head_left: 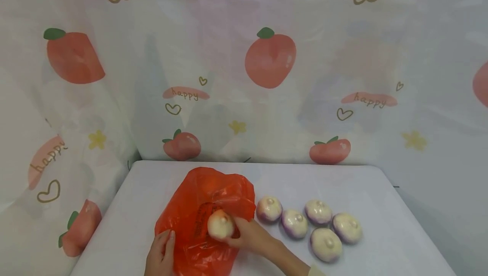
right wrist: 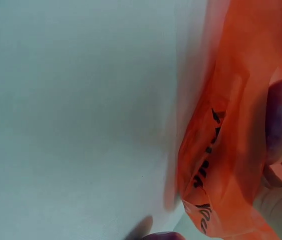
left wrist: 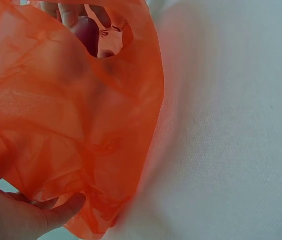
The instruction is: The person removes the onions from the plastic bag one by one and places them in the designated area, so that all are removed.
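A red plastic bag (head_left: 187,216) with dark print lies on the white table. My left hand (head_left: 161,254) holds its left edge; in the left wrist view the thumb (left wrist: 68,210) lies over the film. At the bag's mouth my right hand (head_left: 249,235) grips a white and purple turnip (head_left: 220,226), thumb below and fingers at its right side. The right wrist view shows this turnip's purple side (right wrist: 279,120) within the red film. Through a gap in the bag, the left wrist view shows fingers (left wrist: 70,15) beside the dark purple turnip (left wrist: 87,37).
Several more turnips sit right of the bag, pale side up; the nearest to it is one turnip (head_left: 269,209), and the front one is another turnip (head_left: 325,244). Behind the white table (head_left: 385,225) hangs a fruit-printed curtain (head_left: 305,119).
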